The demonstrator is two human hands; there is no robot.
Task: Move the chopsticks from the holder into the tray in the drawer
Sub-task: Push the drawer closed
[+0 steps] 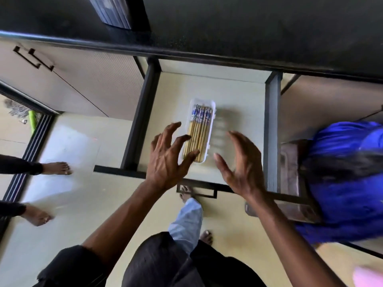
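A narrow white tray (211, 125) lies in the middle of the pulled-out drawer (234, 94). Several wooden chopsticks (198, 131) with blue patterned tops lie side by side in it. My left hand (167, 160) hovers over the tray's near left corner, fingers spread, holding nothing. My right hand (240, 162) is to the right of the tray, palm facing it, fingers apart and blurred. No chopstick holder can be made out.
A dark countertop (228, 34) overhangs the drawer. The drawer has black side rails and a front handle (196, 192). A person in blue (348, 183) crouches at the right. Bare feet (56, 167) of another person stand on the floor at the left.
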